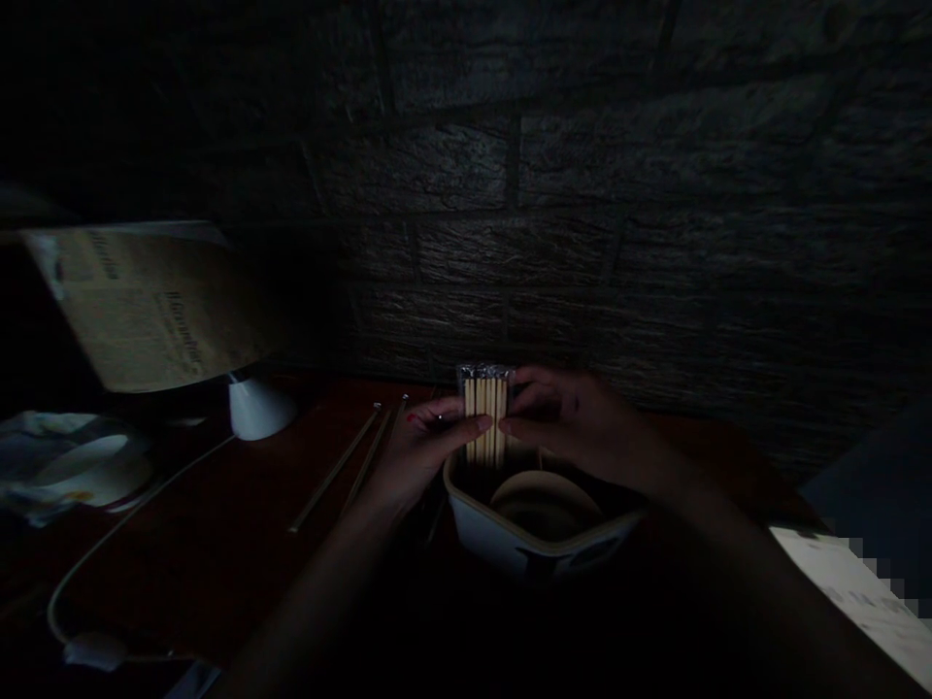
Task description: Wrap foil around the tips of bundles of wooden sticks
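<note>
Both my hands grip a clear plastic packet of light wooden sticks, which look like chopsticks (pixel 484 400), held upright above the far left side of a pale basket (pixel 502 539). My left hand (pixel 429 442) pinches the packet's left side, thumb across its front. On the right side, my right hand (pixel 560 413) holds it with thumb and fingers closed. Inside the basket lies a round, bowl-like thing (pixel 546 485); the rest of its contents is lost in the dark. The lower ends of the sticks sink into shadow at the basket's rim.
A lamp with a newspaper-print shade (pixel 152 306) and white base (pixel 258 408) stands at the left, its cord (pixel 138 510) running forward. Thin sticks (pixel 335 471) lie on the dark red table (pixel 240 505). Far left is a roll of tape or similar ring (pixel 87 471). A brick wall (pixel 451 252) rises behind.
</note>
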A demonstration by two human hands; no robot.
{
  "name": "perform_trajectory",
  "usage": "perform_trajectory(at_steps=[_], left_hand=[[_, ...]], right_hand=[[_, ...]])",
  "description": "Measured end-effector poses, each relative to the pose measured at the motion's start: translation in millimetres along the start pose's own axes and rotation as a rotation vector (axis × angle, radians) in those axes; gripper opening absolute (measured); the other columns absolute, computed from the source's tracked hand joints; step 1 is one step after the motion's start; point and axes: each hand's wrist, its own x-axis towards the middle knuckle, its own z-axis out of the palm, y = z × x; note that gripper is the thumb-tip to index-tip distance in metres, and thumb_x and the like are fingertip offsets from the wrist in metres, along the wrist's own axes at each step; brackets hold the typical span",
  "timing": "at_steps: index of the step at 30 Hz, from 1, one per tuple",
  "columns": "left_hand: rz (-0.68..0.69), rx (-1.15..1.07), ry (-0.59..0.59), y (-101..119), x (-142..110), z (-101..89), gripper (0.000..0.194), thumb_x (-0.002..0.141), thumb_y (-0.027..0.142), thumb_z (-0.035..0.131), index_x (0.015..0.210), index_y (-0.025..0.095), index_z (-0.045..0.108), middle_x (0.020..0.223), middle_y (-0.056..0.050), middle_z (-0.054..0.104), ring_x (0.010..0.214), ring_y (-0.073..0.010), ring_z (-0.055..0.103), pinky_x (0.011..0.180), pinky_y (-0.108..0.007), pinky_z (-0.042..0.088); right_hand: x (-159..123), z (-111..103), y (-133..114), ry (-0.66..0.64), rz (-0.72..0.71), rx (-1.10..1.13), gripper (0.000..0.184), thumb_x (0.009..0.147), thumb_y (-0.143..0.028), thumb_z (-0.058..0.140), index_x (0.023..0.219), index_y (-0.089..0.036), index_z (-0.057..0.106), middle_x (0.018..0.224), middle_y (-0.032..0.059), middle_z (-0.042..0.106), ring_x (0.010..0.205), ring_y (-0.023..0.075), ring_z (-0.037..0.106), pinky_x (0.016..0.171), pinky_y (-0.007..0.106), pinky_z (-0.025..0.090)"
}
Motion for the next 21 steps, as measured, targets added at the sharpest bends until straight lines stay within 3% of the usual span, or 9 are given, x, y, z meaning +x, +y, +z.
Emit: perform_trajectory(at_steps=[13,21], left_hand=[[-0.051,0.017,0.012,2.6,-0.3,0.8,0.029,0.068,0.026,0.085,0.095,0.018,0.079,0.087,-0.007,0.079,0.076,-0.0208,0.072,0.076,-0.033,0.055],[-0.038,0.003,-0.011,0.1,0.6,-0.3,0.026,0.071,0.026,0.083,0.096,0.019,0.079,0.091,-0.006,0.079,0.078,-0.0188,0.072,0.078,-0.031,0.055]], right_hand=[[0.5,0.0,-0.4,-0.013,0.004,0.020,0.031,0.083,-0.026,0.070,0.114,-0.022,0.067,0.095,0.0045,0.077,0.084,0.0189,0.073,0.072,0.029,0.055],[1.7,0.8,1.5,-0.005,-0.017,0.029,0.029,0.083,-0.025,0.070,0.111,-0.022,0.069,0.096,0.0042,0.077,0.087,0.0193,0.073,0.075,0.029,0.055]])
